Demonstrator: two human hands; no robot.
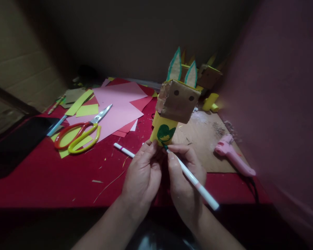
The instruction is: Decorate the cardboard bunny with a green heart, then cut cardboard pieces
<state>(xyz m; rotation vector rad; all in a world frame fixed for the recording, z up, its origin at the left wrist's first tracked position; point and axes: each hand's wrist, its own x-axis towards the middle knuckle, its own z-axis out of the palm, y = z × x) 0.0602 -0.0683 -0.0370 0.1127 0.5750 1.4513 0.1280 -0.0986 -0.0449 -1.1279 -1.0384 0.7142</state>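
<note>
My left hand point(143, 170) is closed around the lower part of a cardboard animal figure point(181, 104). The figure has a brown box-like head with two dark round spots, two pale ears edged in teal, and a yellow paper body. On that body shows a dark green heart-like shape point(166, 133), with a lighter gap inside it. In my right hand point(186, 173) a white marker pen point(195, 182) is pinched between thumb and fingers. Its dark green tip meets the yellow paper just below the shape. The figure's bottom end is hidden by my fingers.
Red-and-yellow-handled scissors point(80, 133) lie left on pink paper sheets point(114, 99) and yellow strips. Another white marker point(123, 150) is beside my left hand. A pink glue gun point(233, 154) rests right on a brown board point(211, 135). More cardboard figures point(210, 74) stand behind.
</note>
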